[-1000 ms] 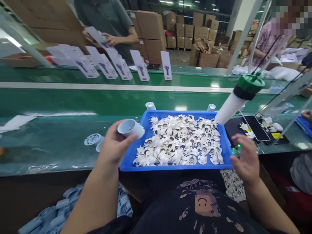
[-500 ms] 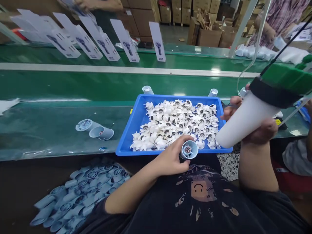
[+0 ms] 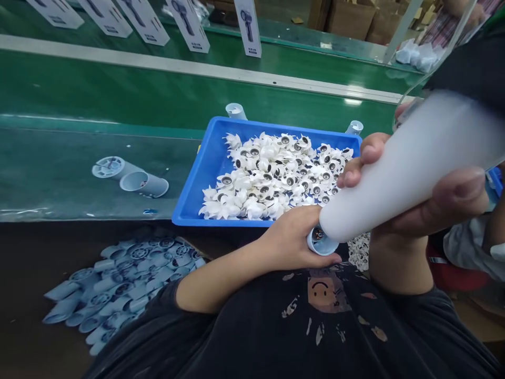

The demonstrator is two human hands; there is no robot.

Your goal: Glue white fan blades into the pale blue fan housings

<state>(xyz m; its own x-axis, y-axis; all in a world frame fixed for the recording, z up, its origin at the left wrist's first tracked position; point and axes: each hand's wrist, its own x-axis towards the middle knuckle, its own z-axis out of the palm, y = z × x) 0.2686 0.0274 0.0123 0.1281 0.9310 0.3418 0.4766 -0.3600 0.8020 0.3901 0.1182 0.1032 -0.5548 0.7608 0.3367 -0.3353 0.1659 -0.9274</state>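
My left hand (image 3: 290,239) is wrapped round a light blue cylindrical housing (image 3: 326,247) with a small copper-coloured motor part inside, its open end tilted up toward me. My right hand (image 3: 428,213) grips a large white dispensing syringe (image 3: 398,171) with a dark collar and a thin tube at its top. The syringe's narrow end reaches down over the housing's opening; whether its tip touches the inside is hidden. Just beyond both hands lies a blue tray (image 3: 191,181) filled with white fan impellers (image 3: 272,173).
Two light blue housings (image 3: 148,184) lie on the bench at left; two more (image 3: 235,111) stand behind the tray. A heap of housings (image 3: 130,284) sits lower left. White boxes (image 3: 248,29) stand across the green belt (image 3: 165,87). A co-worker's sleeve (image 3: 463,245) shows at right.
The syringe has come in over the housing, its lower end now at the opening. My left hand has shifted slightly right with the housing. The view has tipped downward.
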